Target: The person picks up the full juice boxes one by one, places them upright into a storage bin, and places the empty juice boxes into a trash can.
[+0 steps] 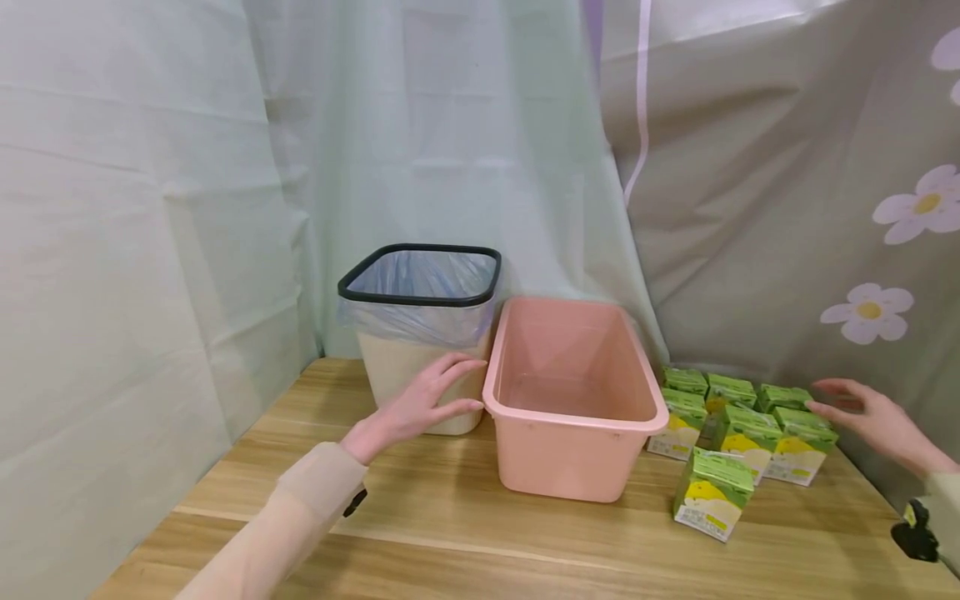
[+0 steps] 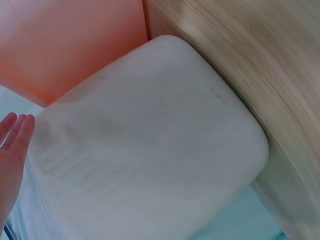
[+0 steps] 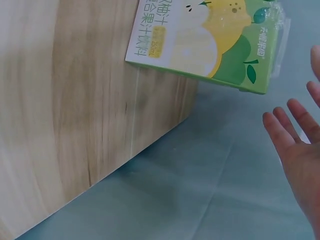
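In the head view, my left hand [image 1: 416, 404] reaches up beside the pink tub [image 1: 570, 454], its fingertips right at the tub's left rim and its fingers loosely extended. The left wrist view shows those fingers [image 2: 19, 135] by the pale wall of the bin [image 2: 150, 135]. My right hand [image 1: 877, 421] is at the far right, fingers spread and holding nothing, close to the green-and-yellow juice boxes [image 1: 806, 429]. In the right wrist view the open palm [image 3: 302, 160] faces one juice box [image 3: 210, 40], whose label carries fruit pictures.
A cream waste bin [image 1: 420, 375] with a black rim and a bluish liner stands left of the tub. One juice box [image 1: 714, 493] stands in front of the others. Fabric curtains [image 1: 480, 150] hang behind the wooden table [image 1: 420, 533].
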The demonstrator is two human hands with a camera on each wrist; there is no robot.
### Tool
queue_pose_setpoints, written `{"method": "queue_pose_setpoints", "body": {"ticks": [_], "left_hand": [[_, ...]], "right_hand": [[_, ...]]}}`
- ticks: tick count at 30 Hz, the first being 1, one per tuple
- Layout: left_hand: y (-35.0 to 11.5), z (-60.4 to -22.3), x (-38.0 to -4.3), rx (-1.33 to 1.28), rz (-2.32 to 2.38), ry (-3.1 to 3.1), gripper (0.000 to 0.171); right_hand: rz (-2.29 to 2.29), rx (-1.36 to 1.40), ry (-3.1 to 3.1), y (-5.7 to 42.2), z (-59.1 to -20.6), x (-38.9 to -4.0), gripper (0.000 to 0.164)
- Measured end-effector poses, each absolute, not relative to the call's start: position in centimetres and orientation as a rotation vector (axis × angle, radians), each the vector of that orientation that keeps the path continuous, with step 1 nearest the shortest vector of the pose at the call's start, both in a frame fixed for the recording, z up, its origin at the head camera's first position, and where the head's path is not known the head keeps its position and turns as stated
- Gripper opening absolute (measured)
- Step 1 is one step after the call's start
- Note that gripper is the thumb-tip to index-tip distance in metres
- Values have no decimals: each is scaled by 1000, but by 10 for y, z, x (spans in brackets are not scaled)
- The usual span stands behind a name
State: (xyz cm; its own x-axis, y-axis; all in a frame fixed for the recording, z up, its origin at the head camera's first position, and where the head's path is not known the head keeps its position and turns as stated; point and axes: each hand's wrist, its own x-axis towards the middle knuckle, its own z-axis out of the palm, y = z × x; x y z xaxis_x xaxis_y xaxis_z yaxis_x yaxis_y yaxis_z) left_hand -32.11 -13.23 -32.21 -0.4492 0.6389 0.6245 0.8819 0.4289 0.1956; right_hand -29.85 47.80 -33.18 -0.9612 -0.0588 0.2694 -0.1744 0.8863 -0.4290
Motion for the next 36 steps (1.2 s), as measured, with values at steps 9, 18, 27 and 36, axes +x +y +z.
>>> {"method": "queue_pose_setpoints", "body": {"ticks": [9,18,27,36], "left_hand": [[-124,-326,-322,-1318,-742,-2246,58],[-118,-330,-328,-1332,-793,-2260,62],[-110,-334,-330,-1289,-890,-2287,57],[-107,-336,-331,-1283,-983,-2211,56]], "right_hand": [[553,159,-2737,534,-371,-348,64],[571,204,-2762,523,-356,-350,61],[569,334,-2826,479,-325,-327,49],[487,354,-2864,474,-328,-333,51]]}}
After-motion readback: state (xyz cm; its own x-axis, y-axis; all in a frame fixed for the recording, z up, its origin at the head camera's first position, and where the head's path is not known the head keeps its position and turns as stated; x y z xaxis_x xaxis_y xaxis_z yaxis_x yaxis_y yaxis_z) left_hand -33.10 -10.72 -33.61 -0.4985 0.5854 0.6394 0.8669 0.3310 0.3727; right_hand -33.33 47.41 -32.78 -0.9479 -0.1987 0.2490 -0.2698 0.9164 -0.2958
